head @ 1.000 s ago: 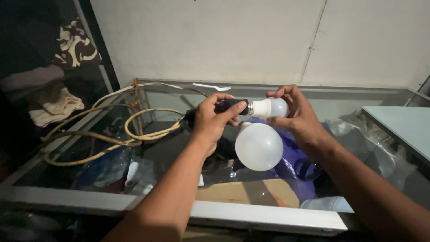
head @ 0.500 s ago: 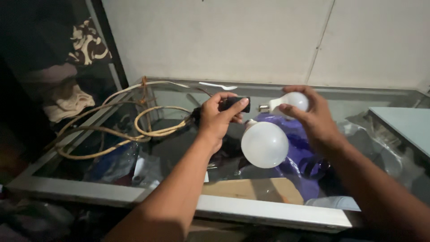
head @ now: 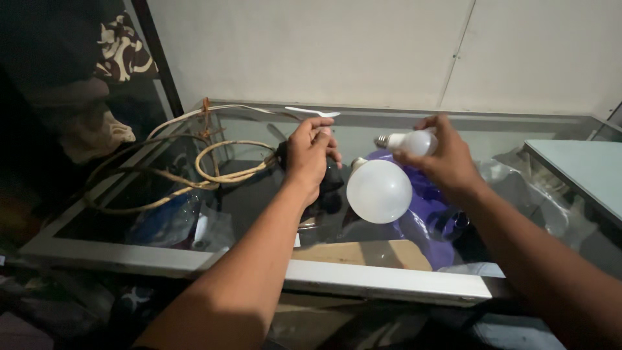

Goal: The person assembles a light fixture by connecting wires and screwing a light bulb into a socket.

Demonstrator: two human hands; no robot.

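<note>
1. The hands have drawn apart: a second ago they met at a small bulb seated in a black socket; now the bulb is free, so unscrewing looks finished.
2. One glass worktop [head: 389,282] carries one coiled cord [head: 194,170].
3. One big bulb [head: 379,192] rests between the hands.
4. Right hand [head: 444,159]: fingers grasp the one small bulb [head: 412,141].
5. Left hand [head: 310,154]: fingers clenched over the socket, now hidden.

Matt frosted white bulb [head: 379,192] with a metal screw base; glossy glass-topped bench [head: 259,201]; smooth, dull cream cable [head: 227,174].
</note>
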